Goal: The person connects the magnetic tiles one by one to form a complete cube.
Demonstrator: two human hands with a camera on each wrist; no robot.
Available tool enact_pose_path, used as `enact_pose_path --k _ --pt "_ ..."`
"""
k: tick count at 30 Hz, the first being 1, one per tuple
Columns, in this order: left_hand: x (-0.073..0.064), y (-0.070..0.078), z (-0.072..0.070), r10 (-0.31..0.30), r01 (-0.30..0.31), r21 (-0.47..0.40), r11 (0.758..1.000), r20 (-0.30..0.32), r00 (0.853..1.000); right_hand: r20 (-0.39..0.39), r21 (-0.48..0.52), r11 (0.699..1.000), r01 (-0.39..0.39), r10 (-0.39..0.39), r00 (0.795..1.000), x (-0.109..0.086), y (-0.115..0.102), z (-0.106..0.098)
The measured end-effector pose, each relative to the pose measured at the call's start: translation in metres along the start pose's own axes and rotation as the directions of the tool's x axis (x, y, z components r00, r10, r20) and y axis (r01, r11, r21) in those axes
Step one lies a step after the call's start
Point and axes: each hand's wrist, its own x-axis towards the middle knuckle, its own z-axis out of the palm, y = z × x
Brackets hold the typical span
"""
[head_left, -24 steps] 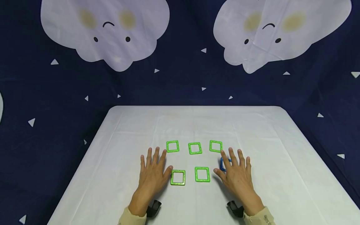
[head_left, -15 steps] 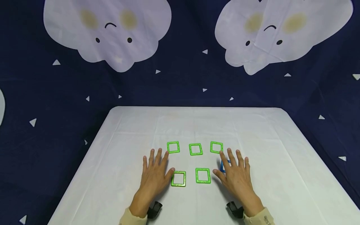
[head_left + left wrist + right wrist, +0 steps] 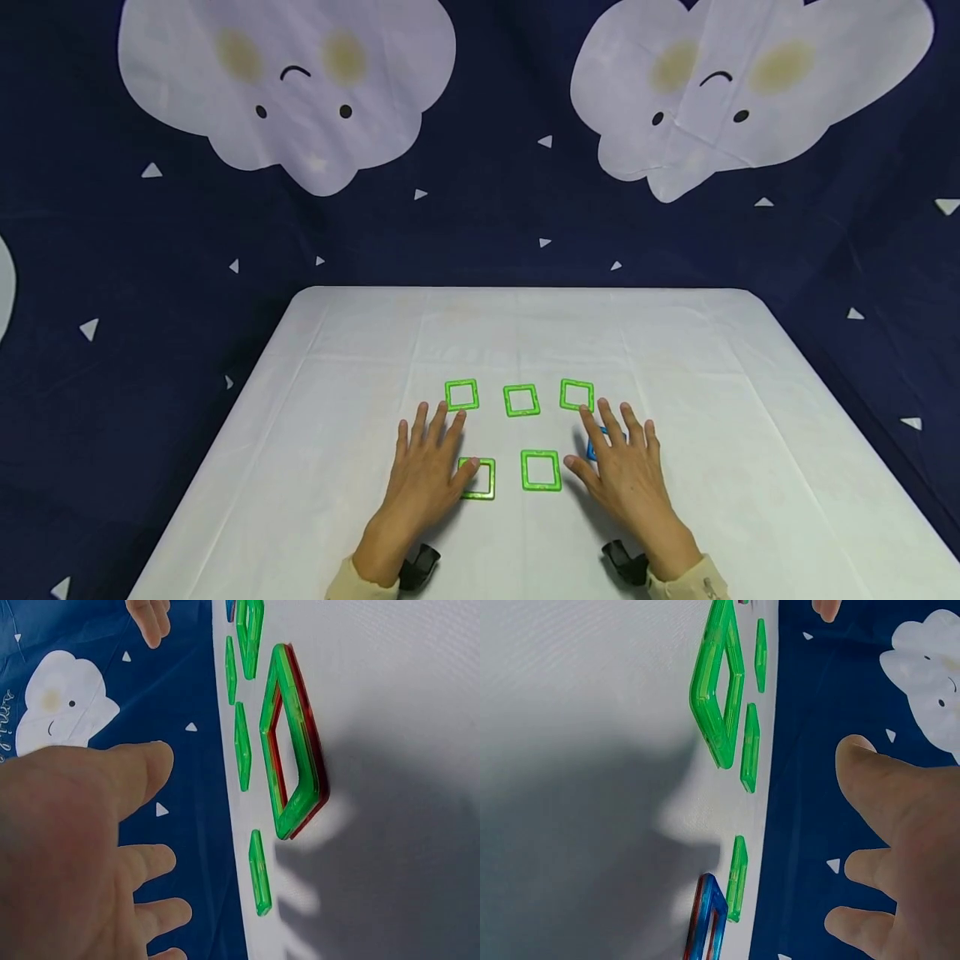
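Observation:
My left hand (image 3: 423, 479), fingers spread and holding nothing, hovers over the table; its shadow falls on the cloth. In the head view its thumb overlaps the near-left green square magnetic tile (image 3: 487, 481). The left wrist view shows a red tile (image 3: 318, 761) lying under that green one. My right hand (image 3: 632, 479) is also spread and holds nothing. It partly hides a blue square tile (image 3: 592, 450), which has a red layer beneath it in the right wrist view. Between the hands lies another green tile (image 3: 541, 488).
Farther back, three green square tiles form a loose row: left (image 3: 462, 407), middle (image 3: 521, 413) and right (image 3: 577, 382). They lie on a white cloth-covered table (image 3: 360, 333). Behind it hangs a dark blue curtain (image 3: 480, 217) printed with clouds and small triangles.
My left hand has shifted to the right, its thumb now over the near-left tile. My right hand has drifted slightly left. The tiles keep their arrangement.

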Motion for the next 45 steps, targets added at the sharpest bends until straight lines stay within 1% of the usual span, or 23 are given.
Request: enact_pose_path --k 6,15,21,26,34,38,45 --pt "0.0005 0.001 0.0013 0.028 -0.028 -0.018 0.999 0.001 1.0 -0.023 0.011 1.0 0.028 -0.028 0.999 -0.0008 -0.0005 0.0001" --pt "0.0006 0.0039 0.0011 0.061 -0.059 -0.052 0.997 0.045 0.997 -0.02 0.039 0.997 0.071 -0.07 0.997 -0.0003 -0.0013 0.0027" --pt "-0.0002 0.0055 0.0031 0.089 -0.085 -0.067 0.994 0.054 0.995 -0.029 0.032 0.994 0.109 -0.108 0.994 0.0001 -0.003 0.0036" --pt "-0.0005 0.0066 0.0047 0.114 -0.11 -0.066 0.992 0.074 0.991 -0.041 0.046 0.989 0.138 -0.136 0.99 -0.0001 -0.0046 0.004" --pt "-0.0017 0.006 0.0043 0.146 -0.136 -0.09 0.987 0.116 0.982 -0.025 0.062 0.984 0.168 -0.167 0.986 -0.0002 -0.0063 0.0045" --pt "-0.0022 0.0055 0.0045 0.155 -0.142 -0.11 0.984 0.117 0.981 -0.021 0.063 0.981 0.184 -0.183 0.983 0.0002 -0.0069 0.0048" --pt "-0.0028 0.0038 0.0043 0.167 -0.154 -0.118 0.981 0.109 0.98 -0.02 0.059 0.978 0.199 -0.198 0.98 0.001 -0.0069 0.0059"
